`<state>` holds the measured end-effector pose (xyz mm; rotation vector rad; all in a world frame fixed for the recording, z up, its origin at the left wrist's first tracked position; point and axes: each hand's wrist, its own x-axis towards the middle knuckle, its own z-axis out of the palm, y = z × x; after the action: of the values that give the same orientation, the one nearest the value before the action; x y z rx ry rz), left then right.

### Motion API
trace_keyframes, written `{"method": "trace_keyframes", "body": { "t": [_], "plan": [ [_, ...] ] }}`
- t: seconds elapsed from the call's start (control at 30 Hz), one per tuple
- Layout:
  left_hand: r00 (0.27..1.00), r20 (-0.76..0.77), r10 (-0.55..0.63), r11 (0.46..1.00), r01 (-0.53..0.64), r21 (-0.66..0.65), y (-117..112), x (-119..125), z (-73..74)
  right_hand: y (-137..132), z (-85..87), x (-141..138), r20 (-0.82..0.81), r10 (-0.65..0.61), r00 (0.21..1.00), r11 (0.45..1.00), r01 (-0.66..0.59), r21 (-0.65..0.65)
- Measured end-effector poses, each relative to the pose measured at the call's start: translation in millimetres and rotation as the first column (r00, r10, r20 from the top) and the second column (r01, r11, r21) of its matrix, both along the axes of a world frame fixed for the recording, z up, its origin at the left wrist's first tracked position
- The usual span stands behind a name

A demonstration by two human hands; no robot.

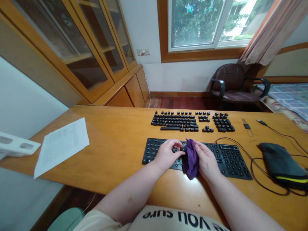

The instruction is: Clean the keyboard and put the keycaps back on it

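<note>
My left hand [168, 154] pinches a small black keycap [183, 149] between thumb and fingers. Bunched in my right hand [206, 158] is a purple cloth [191, 160], its edge against the keycap and its lower end hanging down. Both hands are over a black keyboard base [235, 163] whose key sockets are bare; its middle is partly hidden by hands and cloth. Behind it, loose black keycaps [176, 121] lie in rows in a keyboard layout. The long space bar cap [170, 128] is in the front row.
To the right lie a dark pouch [281, 163] with a yellow stripe, a looped black cable [252, 166] with a USB plug [261, 122], and a small keycap puller [246, 126]. Printed paper sheets [64, 144] rest on the desk [115, 150] at left, near a white object [18, 144].
</note>
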<state>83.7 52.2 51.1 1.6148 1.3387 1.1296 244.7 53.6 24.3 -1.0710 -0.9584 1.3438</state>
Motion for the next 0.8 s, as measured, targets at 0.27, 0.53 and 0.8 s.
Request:
{"method": "trace_keyframes", "body": {
  "t": [0.27,0.53,0.8],
  "plan": [
    [0.98,-0.198,0.004,1.0,0.001,0.025,-4,2,6.2,-8,4.1,-2,0.429,0.03,0.903,0.973,-0.125,0.195],
    [0.988,-0.147,-0.037,0.999,0.039,0.01,-1,4,0.4,-4,6.7,-1,0.463,-0.009,0.886,0.996,-0.031,0.08],
    [0.976,0.217,0.003,0.999,0.004,-0.035,-1,12,-2.8,2,9.7,0,0.125,0.064,0.99,0.998,-0.064,-0.008]
  ]
}}
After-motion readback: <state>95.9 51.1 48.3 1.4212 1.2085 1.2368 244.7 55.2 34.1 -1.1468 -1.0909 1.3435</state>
